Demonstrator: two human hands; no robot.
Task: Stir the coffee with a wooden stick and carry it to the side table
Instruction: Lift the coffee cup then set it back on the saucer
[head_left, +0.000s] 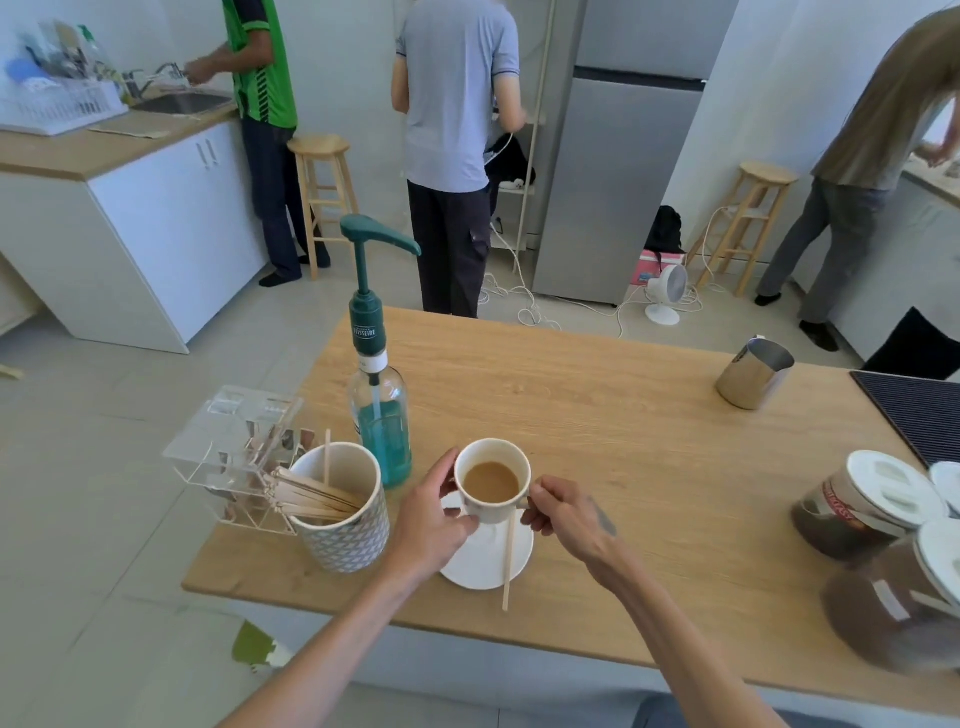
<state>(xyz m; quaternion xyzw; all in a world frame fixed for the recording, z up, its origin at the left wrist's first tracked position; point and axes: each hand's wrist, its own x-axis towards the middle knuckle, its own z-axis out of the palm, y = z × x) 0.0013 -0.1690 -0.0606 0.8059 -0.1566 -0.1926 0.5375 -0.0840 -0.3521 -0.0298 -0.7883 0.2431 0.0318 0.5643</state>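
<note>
Two bare hands are gripping one white coffee cup (492, 480) near the front edge of the wooden counter (597, 415). Left hand (431, 525) is wrapping its fingers (451, 470) closed around the cup's left wall; right hand (566, 512) is pinching its fingers (535, 491) shut at the cup's right side, on what appears to be the handle. Cup is holding light brown coffee (491, 480) and is sitting over a white saucer (488, 558); whether it is touching the saucer or lifted just clear, cannot tell. Wooden stick (508, 564) is lying across the saucer, its near end overhanging the rim onto the counter.

Just left of the left hand, a patterned mug (345, 525) is holding more sticks, with a clear acrylic holder (234, 447) beside it. Behind the cup, a pump bottle (382, 410) with blue-green liquid is standing upright. At right, lidded jars (857, 512) are sitting near the counter edge. Farther back, a steel pitcher (753, 371) is standing on the counter. Beyond, three people are standing in the kitchen, near a grey fridge (618, 171).
</note>
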